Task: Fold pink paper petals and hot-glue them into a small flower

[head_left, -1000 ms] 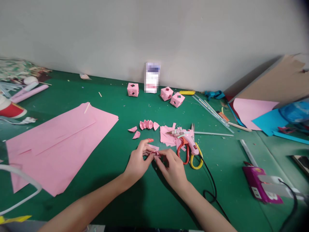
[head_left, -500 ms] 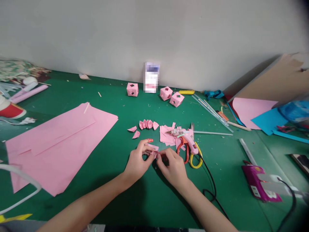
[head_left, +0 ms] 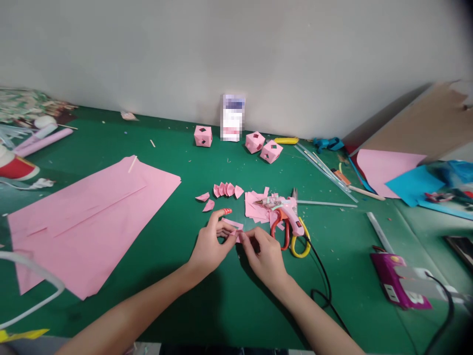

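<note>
Between the fingertips of both hands is a small piece of pink paper [head_left: 239,237], partly hidden by the fingers. My left hand [head_left: 212,244] pinches its left side, with a red mark or wrap on the raised index finger. On the right side, my right hand [head_left: 264,254] pinches the same piece. Just beyond the fingers lies a pink paper strip [head_left: 232,224]. Further off stand several curved pink paper petals [head_left: 226,190] in a row, with two loose ones beside them. A pink glue gun [head_left: 290,209] rests over scissors [head_left: 305,246] and a pile of pink paper pieces [head_left: 254,207].
Large pink sheets [head_left: 99,231] cover the left of the green table. Three pink paper cubes [head_left: 203,136] stand near the wall. A purple power strip [head_left: 397,281] sits at the right, and the glue gun's black cord [head_left: 325,276] runs toward the front edge.
The paper piece between my fingertips has turned slightly and shows more of its flat face. Both hands stay almost in place.
</note>
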{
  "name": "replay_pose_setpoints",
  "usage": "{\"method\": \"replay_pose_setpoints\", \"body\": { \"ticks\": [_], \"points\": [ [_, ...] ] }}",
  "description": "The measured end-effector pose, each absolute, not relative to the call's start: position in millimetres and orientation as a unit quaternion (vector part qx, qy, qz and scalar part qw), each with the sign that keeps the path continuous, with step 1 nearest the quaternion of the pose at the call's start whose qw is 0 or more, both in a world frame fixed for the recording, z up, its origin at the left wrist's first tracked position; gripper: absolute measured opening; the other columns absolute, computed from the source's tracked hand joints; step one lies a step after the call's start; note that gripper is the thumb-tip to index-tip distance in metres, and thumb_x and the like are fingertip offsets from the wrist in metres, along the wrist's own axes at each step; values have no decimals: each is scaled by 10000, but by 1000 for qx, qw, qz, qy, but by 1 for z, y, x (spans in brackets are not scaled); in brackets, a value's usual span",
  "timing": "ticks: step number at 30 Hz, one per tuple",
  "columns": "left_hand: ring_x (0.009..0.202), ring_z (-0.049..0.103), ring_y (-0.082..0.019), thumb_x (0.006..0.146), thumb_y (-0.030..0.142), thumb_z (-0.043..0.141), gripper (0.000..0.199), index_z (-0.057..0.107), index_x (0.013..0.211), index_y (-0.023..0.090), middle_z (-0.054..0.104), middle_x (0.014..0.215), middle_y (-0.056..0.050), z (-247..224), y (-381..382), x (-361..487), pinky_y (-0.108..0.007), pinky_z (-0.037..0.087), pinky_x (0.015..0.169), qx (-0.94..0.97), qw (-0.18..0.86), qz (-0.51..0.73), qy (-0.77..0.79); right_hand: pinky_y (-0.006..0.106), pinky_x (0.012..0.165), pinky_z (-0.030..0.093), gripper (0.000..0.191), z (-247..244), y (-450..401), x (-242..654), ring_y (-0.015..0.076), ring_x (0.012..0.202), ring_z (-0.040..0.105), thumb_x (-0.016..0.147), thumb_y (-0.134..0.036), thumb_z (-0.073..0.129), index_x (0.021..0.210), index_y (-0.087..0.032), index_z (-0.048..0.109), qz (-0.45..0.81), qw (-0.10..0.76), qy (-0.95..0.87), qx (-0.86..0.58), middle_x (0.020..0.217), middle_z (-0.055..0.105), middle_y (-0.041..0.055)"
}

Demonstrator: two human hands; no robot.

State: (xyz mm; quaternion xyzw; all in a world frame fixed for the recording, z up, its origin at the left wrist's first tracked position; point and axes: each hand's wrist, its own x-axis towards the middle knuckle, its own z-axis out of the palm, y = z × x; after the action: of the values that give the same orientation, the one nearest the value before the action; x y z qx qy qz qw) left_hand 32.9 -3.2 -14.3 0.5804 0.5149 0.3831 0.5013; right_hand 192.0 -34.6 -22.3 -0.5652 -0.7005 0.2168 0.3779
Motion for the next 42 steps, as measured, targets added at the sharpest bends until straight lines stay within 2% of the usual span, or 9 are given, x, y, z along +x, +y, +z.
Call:
{"method": "replay_pose_setpoints", "body": {
  "ticks": [9,13,20,24,29,32,34,38,42],
  "points": [
    [769,719,-164,842,208,613,421,462,1234,195,731,808,-1,-12,-2,30,-296,575,752,598,498,359,515,246,586,446,178,-20,-33,192,145,657,601,972,-320,512,878,-205,610,224,354,-699,-579,751,651,26],
    [771,723,-165,847,204,604,420,459,1242,183,730,817,-15,-12,-1,30,-300,584,755,593,510,354,512,246,596,438,206,-21,-33,192,146,666,603,981,-294,495,823,-206,593,216,349,-710,-572,724,639,20],
    [860,726,-176,840,238,642,409,471,1208,183,740,936,-61,-12,-3,32,-311,595,807,575,519,383,503,234,540,411,247,-21,-34,190,119,563,532,967,-310,514,754,-198,570,249,386,-666,-587,648,584,-8],
    [826,722,-176,851,263,643,380,484,1189,189,728,913,-50,-15,-4,32,-317,601,788,565,524,392,502,233,503,397,289,-19,-34,187,113,522,508,958,-363,528,726,-198,577,293,399,-632,-596,607,571,-19],
    [811,720,-176,843,318,672,397,493,1173,189,720,872,-37,-16,0,30,-300,591,769,543,536,391,516,232,489,401,259,-15,-31,191,118,535,543,954,-393,527,839,-191,642,325,387,-620,-600,666,639,-2],
    [803,722,-181,820,338,699,419,495,1157,195,714,846,-25,-17,4,27,-303,587,767,528,532,400,528,244,502,405,272,-9,-25,208,126,540,542,953,-411,514,857,-193,646,268,389,-611,-635,673,635,4],
    [816,723,-186,818,343,700,419,497,1154,197,711,846,-24,-17,6,25,-309,584,776,527,526,404,533,264,537,410,272,-5,-20,225,137,545,519,936,-427,529,842,-195,635,174,388,-597,-680,667,615,8],
    [830,718,-184,839,344,673,378,499,1140,196,695,854,-23,-17,9,20,-299,583,760,533,514,414,530,344,720,446,290,1,-11,259,222,770,549,883,-495,573,848,-208,568,-11,349,-569,-745,772,604,52],
    [823,707,-172,869,333,634,315,510,1123,193,683,869,-27,-16,11,18,-293,585,752,550,501,408,528,443,799,448,512,-7,-8,277,306,880,542,812,-675,581,939,-180,535,-52,271,-563,-779,883,600,123]
  ]
}}
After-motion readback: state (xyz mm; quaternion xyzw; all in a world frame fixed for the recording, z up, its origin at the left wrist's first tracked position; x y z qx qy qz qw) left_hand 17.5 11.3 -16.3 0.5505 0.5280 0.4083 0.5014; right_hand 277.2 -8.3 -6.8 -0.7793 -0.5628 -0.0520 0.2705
